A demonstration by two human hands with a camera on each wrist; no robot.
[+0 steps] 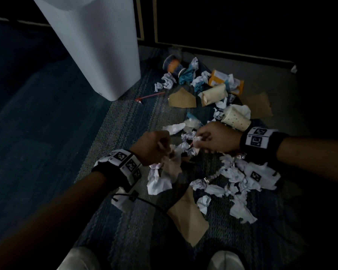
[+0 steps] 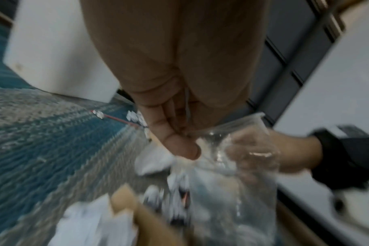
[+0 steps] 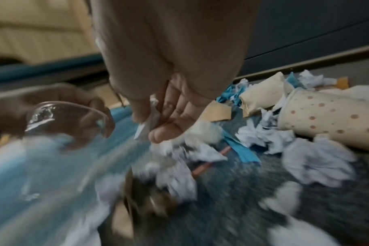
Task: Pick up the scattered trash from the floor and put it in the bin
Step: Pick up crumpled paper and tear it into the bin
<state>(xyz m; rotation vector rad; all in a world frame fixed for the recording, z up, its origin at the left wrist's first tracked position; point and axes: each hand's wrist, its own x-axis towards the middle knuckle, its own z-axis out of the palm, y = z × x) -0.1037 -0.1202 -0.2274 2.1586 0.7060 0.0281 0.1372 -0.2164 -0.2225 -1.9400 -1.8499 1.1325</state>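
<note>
Nearest the camera, a flat brown paper scrap (image 1: 187,215) is lying on the carpeted floor (image 1: 137,117) between the person's two light shoes, and crumpled white paper (image 1: 234,176) is spreading out to the right of it.

Just beyond, both hands are working low over the middle of the trash pile. The left hand (image 1: 152,149) is curling its fingers around a clear plastic cup (image 3: 63,123), with its rim turned toward the other hand. The right hand (image 1: 215,137) is pinching a small wad of white paper (image 3: 150,123) between thumb and fingertips, close to the cup. The two hands are sitting near each other without touching. Both wrist views are blurring, so the finer detail is hard to tell.

Behind the right wrist, a dotted paper cup (image 1: 236,117) is lying on its side with tissue stuffed in its mouth. Further back, a cream paper roll (image 1: 215,94), teal scraps and an orange-and-white packet (image 1: 219,78) are sitting in a heap near the dark wall. A red stick (image 1: 150,96) is lying alone on the carpet to the left of that heap.

Farthest left, the tall white bin (image 1: 98,47) is standing upright on the floor, well apart from the hands.
</note>
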